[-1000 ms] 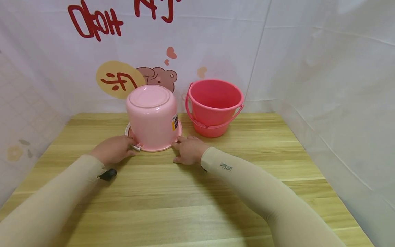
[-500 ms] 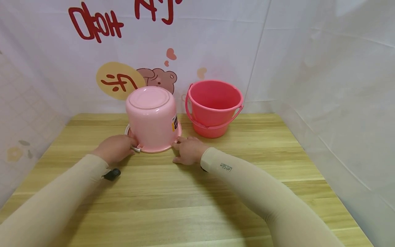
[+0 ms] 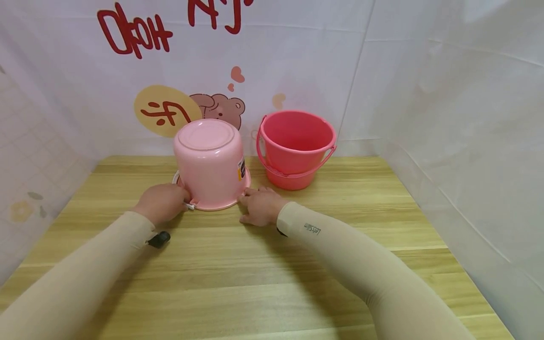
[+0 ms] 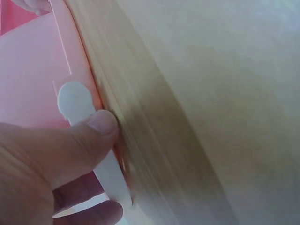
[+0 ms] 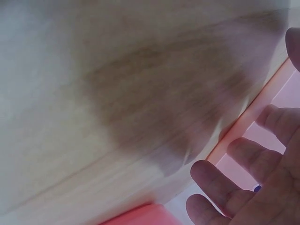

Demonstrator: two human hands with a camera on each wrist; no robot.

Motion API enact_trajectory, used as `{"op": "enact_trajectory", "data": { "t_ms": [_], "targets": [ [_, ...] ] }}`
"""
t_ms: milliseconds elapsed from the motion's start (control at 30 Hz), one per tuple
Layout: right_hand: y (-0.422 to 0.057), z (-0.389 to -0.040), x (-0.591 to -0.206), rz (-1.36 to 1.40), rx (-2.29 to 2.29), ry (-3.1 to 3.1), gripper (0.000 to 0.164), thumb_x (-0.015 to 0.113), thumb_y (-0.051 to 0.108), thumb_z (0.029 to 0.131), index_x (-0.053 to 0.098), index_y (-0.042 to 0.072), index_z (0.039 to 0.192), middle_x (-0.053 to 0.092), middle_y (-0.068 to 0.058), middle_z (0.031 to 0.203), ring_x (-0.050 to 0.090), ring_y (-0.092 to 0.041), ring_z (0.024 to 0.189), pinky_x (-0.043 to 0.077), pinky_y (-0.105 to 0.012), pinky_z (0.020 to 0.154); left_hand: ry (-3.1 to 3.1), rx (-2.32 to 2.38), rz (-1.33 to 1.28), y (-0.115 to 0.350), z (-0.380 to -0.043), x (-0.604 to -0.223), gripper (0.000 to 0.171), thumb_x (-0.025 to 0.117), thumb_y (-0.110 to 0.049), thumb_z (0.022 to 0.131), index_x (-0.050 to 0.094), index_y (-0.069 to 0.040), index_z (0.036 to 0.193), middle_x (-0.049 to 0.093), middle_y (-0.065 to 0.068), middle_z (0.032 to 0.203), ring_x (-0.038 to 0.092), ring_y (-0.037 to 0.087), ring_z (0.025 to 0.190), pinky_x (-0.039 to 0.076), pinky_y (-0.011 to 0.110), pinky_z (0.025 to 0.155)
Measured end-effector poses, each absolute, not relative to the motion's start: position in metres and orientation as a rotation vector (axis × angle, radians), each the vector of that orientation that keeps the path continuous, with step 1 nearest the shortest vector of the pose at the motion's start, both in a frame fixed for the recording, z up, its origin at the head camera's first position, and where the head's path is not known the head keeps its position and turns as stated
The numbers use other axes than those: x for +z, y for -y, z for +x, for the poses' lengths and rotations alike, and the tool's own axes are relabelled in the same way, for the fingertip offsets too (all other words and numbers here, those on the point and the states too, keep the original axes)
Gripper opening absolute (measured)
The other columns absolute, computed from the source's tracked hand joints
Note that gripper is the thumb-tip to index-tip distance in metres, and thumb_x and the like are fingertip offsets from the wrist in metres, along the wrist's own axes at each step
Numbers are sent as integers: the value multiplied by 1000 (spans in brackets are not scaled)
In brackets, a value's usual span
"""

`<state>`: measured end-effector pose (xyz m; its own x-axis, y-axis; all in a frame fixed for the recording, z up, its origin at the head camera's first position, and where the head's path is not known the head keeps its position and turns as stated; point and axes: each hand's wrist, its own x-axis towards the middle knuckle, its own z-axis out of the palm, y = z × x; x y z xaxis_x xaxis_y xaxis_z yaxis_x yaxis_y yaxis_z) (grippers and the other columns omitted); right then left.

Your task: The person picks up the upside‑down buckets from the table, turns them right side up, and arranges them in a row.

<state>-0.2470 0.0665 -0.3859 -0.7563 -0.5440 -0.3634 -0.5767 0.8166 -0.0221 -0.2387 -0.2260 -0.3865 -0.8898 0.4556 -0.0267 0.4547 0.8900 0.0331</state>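
Note:
A pale pink bucket point(image 3: 208, 172) stands upside down on the wooden table, with a label on its right side. At its front left rim, my left hand point(image 3: 162, 203) holds the bucket's white handle point(image 4: 76, 102); in the left wrist view the thumb point(image 4: 75, 150) lies across it and fingers curl below. My right hand point(image 3: 263, 206) is at the front right rim, its fingers loosely bent and the fingertips touching or just beside the rim. The right wrist view shows those fingers point(image 5: 215, 183) spread apart along the bucket's edge.
A hot pink bucket point(image 3: 293, 165) stands upright just right of the pale one, its handle hanging down in front. Behind is a white printed curtain point(image 3: 314, 56), with more white sheeting point(image 3: 476, 141) along the right side. The wooden table point(image 3: 238, 274) stretches towards me.
My left hand has shifted slightly right and closed in around the white handle, its thumb drawing in. The right hand and both buckets stay about where they were.

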Motion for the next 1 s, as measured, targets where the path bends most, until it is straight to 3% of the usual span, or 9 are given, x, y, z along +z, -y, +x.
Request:
{"op": "enact_trajectory", "data": {
  "t_ms": [467, 633, 800, 1000],
  "targets": [
    [-69, -248, -390, -880, 112, -2693, 68, 57, 51, 106, 37, 25, 165, 35, -5, 172, 38, -35, 156, 23, -51, 132, -3072, 3, 795, 229, -227, -383, 4, 79, -23, 93, 79, -22, 90, 71, -2, 84, 65, 20, 71, 59, 48, 67],
    [-71, -248, -388, -917, 63, -2730, 63, 58, 47, 106, 43, 23, 162, 42, -5, 168, 42, -31, 153, 28, -50, 130, -3097, 3, 827, 233, -226, -381, 4, 78, -24, 94, 80, -22, 96, 74, 0, 91, 70, 22, 77, 59, 50, 68],
    [-73, -249, -388, -977, 21, -2782, 54, 56, 42, 107, 50, 22, 158, 52, -5, 160, 49, -27, 149, 35, -48, 127, -3098, 24, 822, 236, -224, -376, 10, 78, -23, 94, 81, -21, 103, 78, 3, 101, 74, 25, 88, 61, 51, 76],
    [-76, -249, -385, -1028, -33, -2859, 48, 57, 38, 107, 57, 22, 152, 60, -4, 150, 56, -24, 140, 41, -43, 122, -3115, 48, 831, 241, -223, -369, 11, 79, -24, 95, 80, -20, 104, 78, 1, 101, 74, 23, 87, 61, 51, 77]
  ]
}}
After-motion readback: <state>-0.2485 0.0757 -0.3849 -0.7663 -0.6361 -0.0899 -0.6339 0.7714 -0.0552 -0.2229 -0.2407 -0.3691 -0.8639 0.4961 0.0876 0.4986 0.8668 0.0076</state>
